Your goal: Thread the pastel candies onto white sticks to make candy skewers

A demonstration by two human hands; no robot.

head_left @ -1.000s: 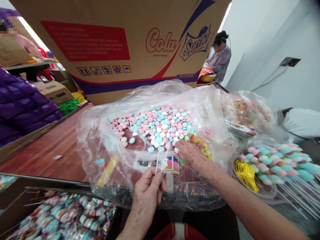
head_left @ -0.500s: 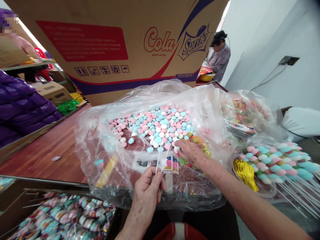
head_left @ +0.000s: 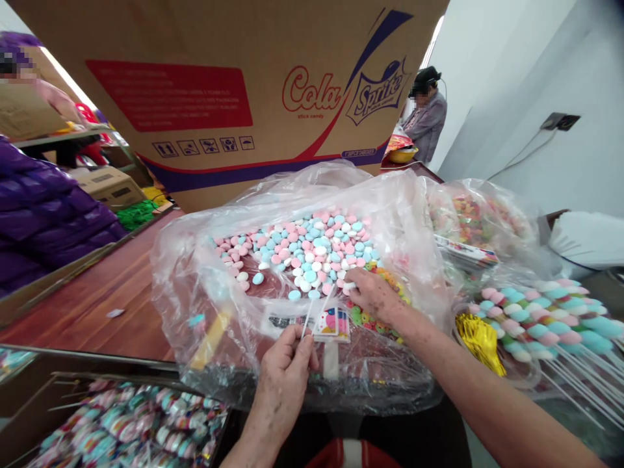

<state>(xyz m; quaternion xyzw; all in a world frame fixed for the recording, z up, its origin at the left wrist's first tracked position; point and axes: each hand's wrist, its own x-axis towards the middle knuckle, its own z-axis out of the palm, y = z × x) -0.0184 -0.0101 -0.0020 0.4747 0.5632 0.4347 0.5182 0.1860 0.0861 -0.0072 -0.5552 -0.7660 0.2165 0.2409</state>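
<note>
A big clear plastic bag (head_left: 214,312) lies open on the wooden table, full of flat round candies (head_left: 312,250) in pink, blue and white. My left hand (head_left: 285,377) is closed near the bag's front edge, pinching two thin white sticks (head_left: 307,318) that point up toward the candies. My right hand (head_left: 373,296) reaches into the bag with its fingers curled on a white candy at the pile's near edge. A small colourful printed card (head_left: 334,323) lies between the two hands.
A large Cola Sprite carton (head_left: 234,91) stands behind the bag. Finished candy skewers (head_left: 541,318) and gold twist ties (head_left: 480,338) lie at right. A tray of wrapped skewers (head_left: 131,426) sits at lower left. Another person (head_left: 426,117) works at the back; someone in purple (head_left: 43,208) is at left.
My right hand has shifted slightly along the near edge of the candy pile. My left hand keeps the sticks in about the same place.
</note>
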